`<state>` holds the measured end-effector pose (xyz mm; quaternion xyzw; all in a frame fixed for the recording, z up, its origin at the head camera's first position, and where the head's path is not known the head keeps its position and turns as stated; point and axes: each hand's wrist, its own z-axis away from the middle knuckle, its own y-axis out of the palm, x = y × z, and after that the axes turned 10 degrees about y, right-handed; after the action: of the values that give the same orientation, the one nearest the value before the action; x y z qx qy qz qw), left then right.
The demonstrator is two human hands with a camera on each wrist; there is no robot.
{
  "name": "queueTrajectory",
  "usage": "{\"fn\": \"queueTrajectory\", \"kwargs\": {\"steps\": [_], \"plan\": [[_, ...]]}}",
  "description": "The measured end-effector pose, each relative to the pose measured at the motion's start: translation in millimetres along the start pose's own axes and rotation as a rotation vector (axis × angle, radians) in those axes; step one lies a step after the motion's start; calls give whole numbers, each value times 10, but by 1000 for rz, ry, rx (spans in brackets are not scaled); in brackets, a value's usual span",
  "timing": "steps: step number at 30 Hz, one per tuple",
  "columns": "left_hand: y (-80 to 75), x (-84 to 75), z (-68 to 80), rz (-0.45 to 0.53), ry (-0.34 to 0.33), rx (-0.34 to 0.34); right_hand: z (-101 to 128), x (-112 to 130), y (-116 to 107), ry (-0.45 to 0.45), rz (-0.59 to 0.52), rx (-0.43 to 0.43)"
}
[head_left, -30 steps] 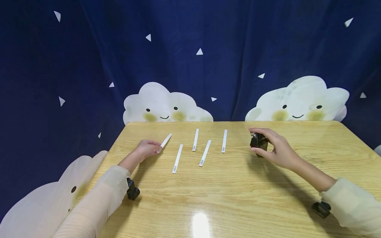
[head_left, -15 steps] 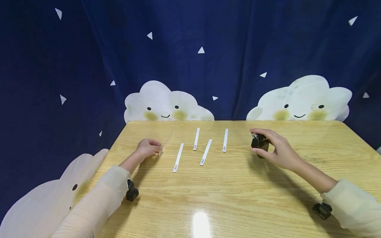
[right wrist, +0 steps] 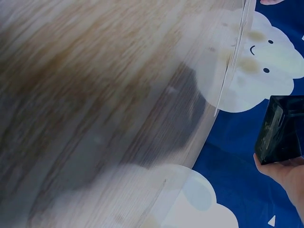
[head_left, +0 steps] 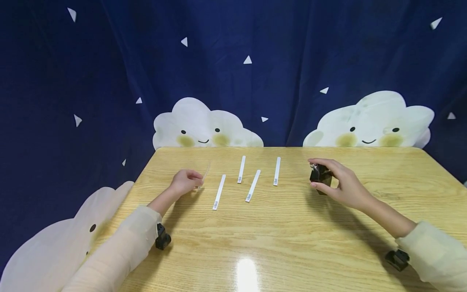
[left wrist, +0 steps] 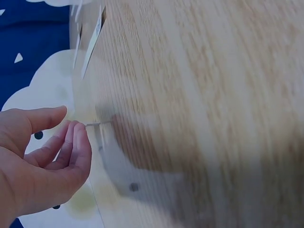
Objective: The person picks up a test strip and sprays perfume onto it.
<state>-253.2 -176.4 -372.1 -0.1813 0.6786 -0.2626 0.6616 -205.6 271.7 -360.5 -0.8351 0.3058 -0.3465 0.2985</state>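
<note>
My left hand (head_left: 186, 181) holds a slim white paper strip (head_left: 206, 170) by its near end, low over the left of the table. The strip stands nearly edge-on and looks thin and slightly bowed. In the left wrist view, the fingers are curled by a short end of the strip (left wrist: 92, 124), with the thumb apart from them. To the right, my right hand (head_left: 344, 182) grips a dark, box-shaped perfume bottle (head_left: 321, 174) with a shiny neck. Fingers lie along its top and the thumb is below. Only part of the bottle (right wrist: 280, 128) shows in the right wrist view.
Several white paper strips with small print at their near ends lie between the hands, among them a left strip (head_left: 219, 192) and a right strip (head_left: 277, 171). The wooden table (head_left: 292, 243) ends at a dark blue curtain (head_left: 277, 73) with clouds.
The strip in my left hand has turned from its flat face to its edge, and that hand has shifted slightly right. My right hand keeps its hold on the perfume bottle.
</note>
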Motion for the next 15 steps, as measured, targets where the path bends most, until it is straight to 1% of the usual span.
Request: {"fn": "queueTrajectory", "kwargs": {"steps": [4,11,15], "plan": [[11,-1,9,-14,19,2,3,-4,2,3,5,-3],[-3,34,14,-100,43,-8,16,12,1,19,9,9],[-17,45,13,-132,57,-23,22,17,-10,23,14,6]]}}
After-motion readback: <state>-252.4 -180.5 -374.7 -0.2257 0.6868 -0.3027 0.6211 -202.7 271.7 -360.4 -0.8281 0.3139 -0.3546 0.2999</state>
